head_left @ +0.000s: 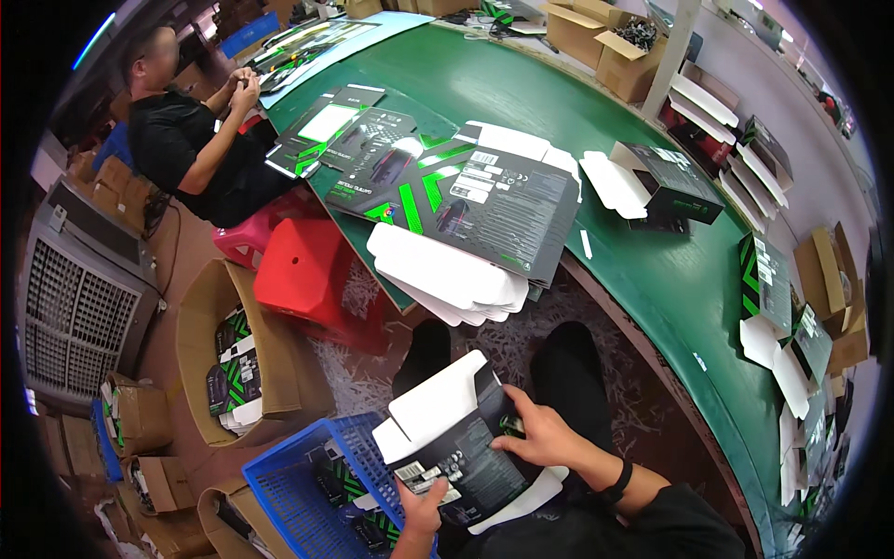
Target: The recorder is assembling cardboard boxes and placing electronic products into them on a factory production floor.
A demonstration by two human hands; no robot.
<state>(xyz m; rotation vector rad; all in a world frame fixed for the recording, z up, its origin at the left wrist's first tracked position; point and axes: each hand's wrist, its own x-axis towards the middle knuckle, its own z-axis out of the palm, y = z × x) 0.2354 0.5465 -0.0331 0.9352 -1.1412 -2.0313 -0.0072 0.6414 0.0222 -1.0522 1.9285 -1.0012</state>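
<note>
- Your left hand and right hand close their fingers on a flat black-and-white cardboard carton, over your lap.
- A stack of black-and-green flat cartons overhangs the near edge of the green tabletop.

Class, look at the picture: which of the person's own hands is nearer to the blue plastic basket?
Left. The left hand grips the flat black carton's lower edge right beside the blue basket; the right hand rests on the carton's far side, away from it.
</note>
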